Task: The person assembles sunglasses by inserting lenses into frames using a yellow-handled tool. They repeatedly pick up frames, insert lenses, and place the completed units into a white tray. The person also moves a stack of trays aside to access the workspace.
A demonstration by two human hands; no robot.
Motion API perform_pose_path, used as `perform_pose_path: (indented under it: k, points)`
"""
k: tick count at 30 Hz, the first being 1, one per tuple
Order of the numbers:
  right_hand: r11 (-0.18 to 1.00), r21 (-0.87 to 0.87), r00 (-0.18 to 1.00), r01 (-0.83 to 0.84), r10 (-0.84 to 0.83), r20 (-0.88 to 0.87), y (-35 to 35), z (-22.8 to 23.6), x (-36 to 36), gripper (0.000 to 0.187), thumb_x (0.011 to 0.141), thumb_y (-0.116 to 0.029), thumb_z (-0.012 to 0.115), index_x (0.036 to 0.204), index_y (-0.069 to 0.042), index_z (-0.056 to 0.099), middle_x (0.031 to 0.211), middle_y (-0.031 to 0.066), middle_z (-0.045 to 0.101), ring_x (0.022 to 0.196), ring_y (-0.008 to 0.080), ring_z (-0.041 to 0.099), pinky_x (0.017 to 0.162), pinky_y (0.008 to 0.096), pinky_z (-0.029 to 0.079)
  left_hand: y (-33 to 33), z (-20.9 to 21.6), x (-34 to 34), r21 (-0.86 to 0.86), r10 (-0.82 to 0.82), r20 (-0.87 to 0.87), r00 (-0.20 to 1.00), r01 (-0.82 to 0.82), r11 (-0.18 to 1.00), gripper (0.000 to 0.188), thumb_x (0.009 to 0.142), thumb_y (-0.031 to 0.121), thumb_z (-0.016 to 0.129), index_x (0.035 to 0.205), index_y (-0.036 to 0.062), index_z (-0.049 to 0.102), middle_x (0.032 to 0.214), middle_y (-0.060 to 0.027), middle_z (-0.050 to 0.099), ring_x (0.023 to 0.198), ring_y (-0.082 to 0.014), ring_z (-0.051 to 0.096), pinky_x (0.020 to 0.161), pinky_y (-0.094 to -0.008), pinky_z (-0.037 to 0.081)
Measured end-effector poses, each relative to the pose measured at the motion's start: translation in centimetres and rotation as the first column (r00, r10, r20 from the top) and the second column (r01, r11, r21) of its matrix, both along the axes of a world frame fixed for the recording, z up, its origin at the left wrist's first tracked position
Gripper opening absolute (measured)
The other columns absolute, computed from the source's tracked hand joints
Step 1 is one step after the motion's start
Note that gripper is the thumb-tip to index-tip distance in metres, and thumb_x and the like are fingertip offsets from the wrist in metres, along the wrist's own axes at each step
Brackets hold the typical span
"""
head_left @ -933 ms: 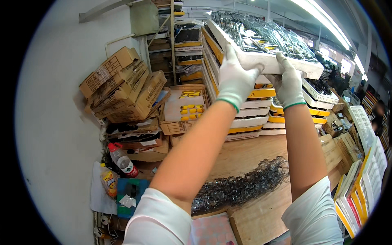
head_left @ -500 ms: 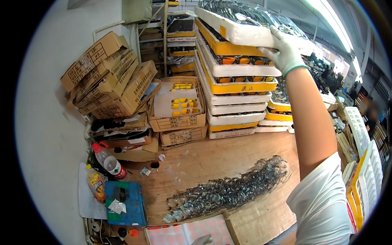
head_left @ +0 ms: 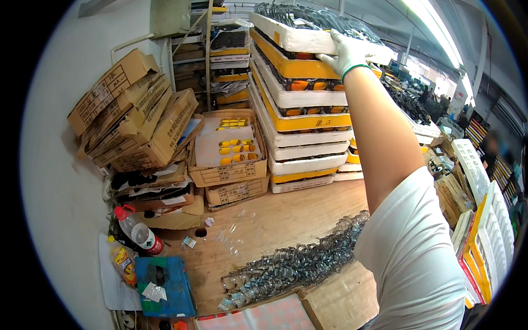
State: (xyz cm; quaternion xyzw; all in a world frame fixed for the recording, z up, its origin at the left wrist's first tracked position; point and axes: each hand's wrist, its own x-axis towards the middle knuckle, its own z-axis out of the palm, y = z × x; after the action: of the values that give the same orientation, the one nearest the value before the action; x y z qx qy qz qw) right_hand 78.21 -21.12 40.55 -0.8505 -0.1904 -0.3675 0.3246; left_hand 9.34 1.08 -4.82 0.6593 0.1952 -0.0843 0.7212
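Note:
My right hand (head_left: 347, 53), in a white glove with a green cuff, grips the near edge of a white foam tray (head_left: 308, 39). Its fingers lie over the rim and the thumb is underneath. This tray tops a tall stack and holds many pairs of glasses (head_left: 313, 16), some in clear wrapping. Right below it is a yellow foam tray (head_left: 297, 67), with an orange lens showing in the gap between them. My left hand is out of view. Across the wooden table (head_left: 275, 220) lies a long heap of clear-lensed glasses (head_left: 297, 267).
An open carton (head_left: 228, 175) with yellow-lensed pieces stands left of the stack. Flattened cartons (head_left: 135, 110) lean against the wall. A plastic bottle (head_left: 137, 231) and a blue box (head_left: 165, 286) are at left. A pink-lined box (head_left: 264, 316) lies at the front; foam trays (head_left: 484, 242) stand at right.
The view has shifted, moving the stack leftward in the picture. My right hand keeps its grip on the top tray. My left hand, seen at the lower edge before, has gone out of view.

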Motion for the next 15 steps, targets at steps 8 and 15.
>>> perform_pose_path:
  k: [8,15]
  points:
    - [0.646,-0.443,0.763,0.621,-0.627,0.155,4.7,1.8,-9.9,0.070,0.087,-0.041,0.078,0.146,-0.014,0.052,0.142,0.0075,0.060,0.130,0.0263,0.057,0.110,0.0472,0.045,0.6,0.7,0.6,-0.097,0.089,-0.075,0.993,-0.096,0.991,0.060,0.087,0.003,0.059,0.145,-0.0030,0.045,0.124,-0.0189,0.061,0.114,-0.0247,0.061,0.095,-0.0338,0.053]
    - [0.827,0.302,0.880,0.474,-0.453,-0.142,5.0,1.1,-7.5,0.093,0.085,-0.033,0.080,0.158,-0.022,0.024,0.142,0.0183,0.056,0.117,0.0330,0.065,0.097,0.0571,0.050,0.2,2.1,1.5,-0.084,0.039,-0.077,0.996,-0.045,0.995,0.059,0.087,0.007,0.062,0.143,-0.0031,0.046,0.120,-0.0186,0.062,0.112,-0.0243,0.062,0.091,-0.0320,0.054]
